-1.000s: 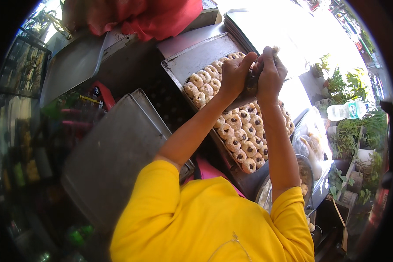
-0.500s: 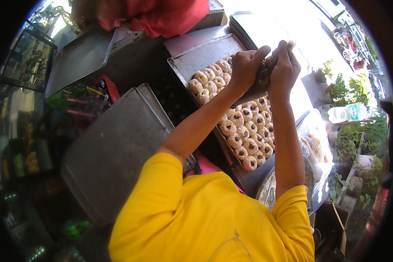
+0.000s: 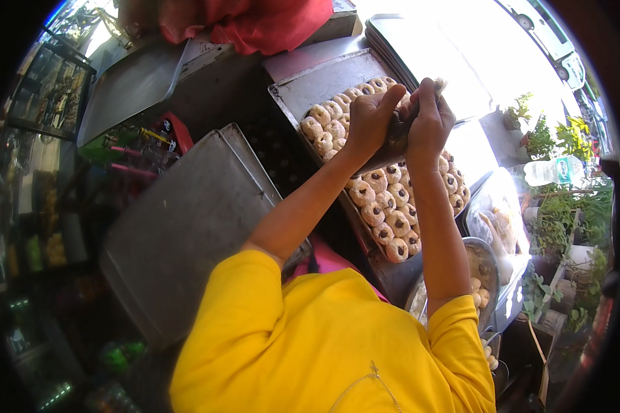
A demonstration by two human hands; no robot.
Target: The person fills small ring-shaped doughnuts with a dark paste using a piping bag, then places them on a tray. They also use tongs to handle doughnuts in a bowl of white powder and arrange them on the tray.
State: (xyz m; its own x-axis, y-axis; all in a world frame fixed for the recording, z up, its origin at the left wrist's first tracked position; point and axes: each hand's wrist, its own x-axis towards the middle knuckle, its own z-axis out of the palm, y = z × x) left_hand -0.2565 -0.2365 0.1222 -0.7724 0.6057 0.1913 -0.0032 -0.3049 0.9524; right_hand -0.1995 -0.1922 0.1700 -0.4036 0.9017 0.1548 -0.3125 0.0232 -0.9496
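Left of centre in my view lies a large bare metal tray, with another grey tray tilted toward the upper left. A red cloth is bunched along the top edge. At the far right I see a clear plastic bottle lying among green potted plants. Lower right, a round metal bowl holds pale pieces, with a clear plastic bag just above it.

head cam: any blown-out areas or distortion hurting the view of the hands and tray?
Head view: sunlight blows out the stacked trays at upper right; fisheye bends the empty tray edges, with a black rim around the picture. The left hand and right hand, gripping a dark piping bag over the cookies, read clearly; left shelves sit in deep shadow.
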